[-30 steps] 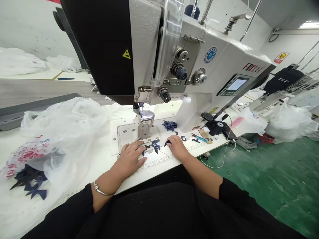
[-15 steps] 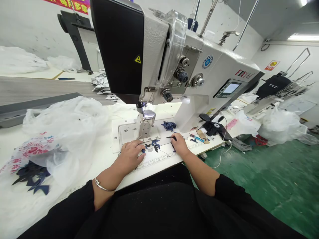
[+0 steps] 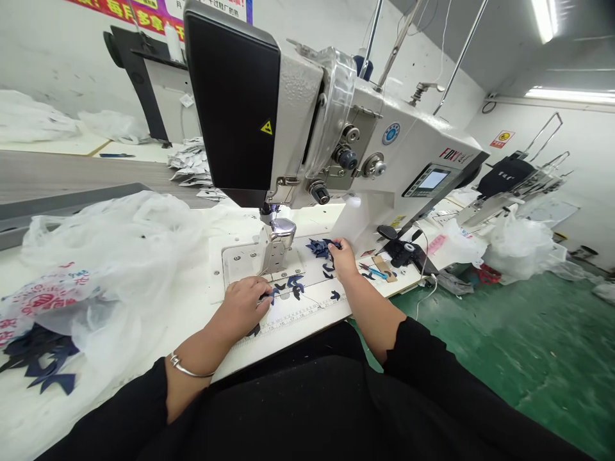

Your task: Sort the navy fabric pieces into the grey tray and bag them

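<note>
My left hand point(image 3: 244, 301) rests on the front of the sewing machine's bed, its fingers bent over a dark blue cut piece point(image 3: 271, 296) that shows at the fingertips. Right of it lie several small curved dark pieces point(image 3: 295, 285). My right hand point(image 3: 344, 261) is at the pile of dark blue cut pieces point(image 3: 317, 247), thumb and fingers closed on the pile's right end; the fingertips are partly hidden. More loose pieces point(image 3: 328, 271) lie just left of that wrist. The post-bed sewing machine point(image 3: 283, 246) stands between and behind both hands.
A white plastic bag point(image 3: 120, 256) with dark cut pieces point(image 3: 52, 358) spreads over the table's left. Blue-handled snips point(image 3: 377, 271) lie on the right near brown card point(image 3: 385, 269). A printed ruler point(image 3: 298, 315) runs along the front edge. Grey-white stacked pieces point(image 3: 192, 163) sit behind.
My right hand has moved back from the front of the bed to the pile; the dark piece it held is no longer distinct. My left hand stays about the same place. The view has shifted slightly.
</note>
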`<state>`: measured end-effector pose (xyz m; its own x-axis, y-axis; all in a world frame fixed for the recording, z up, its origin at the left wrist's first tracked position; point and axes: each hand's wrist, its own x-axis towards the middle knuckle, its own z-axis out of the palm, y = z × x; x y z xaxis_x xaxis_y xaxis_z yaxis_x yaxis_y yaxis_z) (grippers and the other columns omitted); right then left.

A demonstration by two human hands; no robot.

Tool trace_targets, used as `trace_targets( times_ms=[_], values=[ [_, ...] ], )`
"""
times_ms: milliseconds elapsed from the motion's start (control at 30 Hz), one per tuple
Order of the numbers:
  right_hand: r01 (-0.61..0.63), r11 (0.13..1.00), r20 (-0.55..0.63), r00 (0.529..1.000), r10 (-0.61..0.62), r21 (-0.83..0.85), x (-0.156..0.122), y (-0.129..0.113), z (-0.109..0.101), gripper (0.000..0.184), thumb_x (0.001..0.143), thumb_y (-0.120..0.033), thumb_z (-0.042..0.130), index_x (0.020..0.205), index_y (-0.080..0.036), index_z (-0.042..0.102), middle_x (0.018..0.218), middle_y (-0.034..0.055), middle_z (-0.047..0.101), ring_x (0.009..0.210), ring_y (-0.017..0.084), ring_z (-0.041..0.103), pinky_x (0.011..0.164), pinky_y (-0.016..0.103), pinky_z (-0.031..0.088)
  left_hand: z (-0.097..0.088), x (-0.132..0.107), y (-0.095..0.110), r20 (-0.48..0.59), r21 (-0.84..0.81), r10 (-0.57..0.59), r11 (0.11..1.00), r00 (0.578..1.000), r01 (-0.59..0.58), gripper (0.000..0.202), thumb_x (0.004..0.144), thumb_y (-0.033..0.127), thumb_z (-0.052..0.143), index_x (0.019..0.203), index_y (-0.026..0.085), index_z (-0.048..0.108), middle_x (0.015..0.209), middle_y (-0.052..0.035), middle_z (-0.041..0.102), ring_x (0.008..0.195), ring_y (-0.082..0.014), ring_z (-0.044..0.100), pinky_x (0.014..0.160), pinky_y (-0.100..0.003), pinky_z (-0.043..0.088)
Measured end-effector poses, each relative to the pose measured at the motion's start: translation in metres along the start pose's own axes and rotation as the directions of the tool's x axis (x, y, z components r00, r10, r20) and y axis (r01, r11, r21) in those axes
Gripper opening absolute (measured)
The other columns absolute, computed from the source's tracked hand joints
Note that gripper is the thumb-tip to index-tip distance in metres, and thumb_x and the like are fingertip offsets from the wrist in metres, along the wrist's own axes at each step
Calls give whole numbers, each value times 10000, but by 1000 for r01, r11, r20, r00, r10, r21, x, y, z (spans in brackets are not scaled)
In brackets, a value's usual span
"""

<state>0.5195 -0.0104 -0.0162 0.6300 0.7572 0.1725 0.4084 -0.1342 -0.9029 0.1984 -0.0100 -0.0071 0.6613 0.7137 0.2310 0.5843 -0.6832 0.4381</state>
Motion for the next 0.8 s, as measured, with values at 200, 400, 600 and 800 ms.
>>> trace_targets(
  times_ms=[200,400,600,800],
  values=[
    [120,943,60,993,-107,-310,27,-12,11,304,981,-412,577,1155,-166,617,1164,75,633,1042,215,619,927,435,519,-2,0,0,21,-16,2,1000,1000,-2,221,910,340,495,980,250,684,1179,-53,680,1138,-277,593,1001,-472,428],
    [328,777,321,931,-172,-537,35,-19,27,395,917,-454,644,1221,-202,633,1375,101,562,1303,272,481,1125,490,342,-3,0,2,33,-30,-7,1000,999,8,205,918,324,487,959,251,674,1156,-57,680,1124,-272,592,997,-470,418],
    [412,641,410,897,-163,-647,19,-20,40,488,936,-587,543,1353,-334,556,1496,60,466,1373,287,393,1124,476,314,-7,-1,6,21,-57,-44,997,999,45,179,918,298,499,962,246,665,1147,-54,678,1135,-267,586,1022,-477,397],
    [369,559,342,926,-158,-743,12,-21,43,325,1003,-422,489,1209,-198,605,1273,109,565,1166,264,528,978,443,440,-12,-3,10,-34,-91,-58,994,998,54,184,927,277,485,931,229,662,1091,-66,682,1089,-259,597,1008,-473,404]
  ],
)
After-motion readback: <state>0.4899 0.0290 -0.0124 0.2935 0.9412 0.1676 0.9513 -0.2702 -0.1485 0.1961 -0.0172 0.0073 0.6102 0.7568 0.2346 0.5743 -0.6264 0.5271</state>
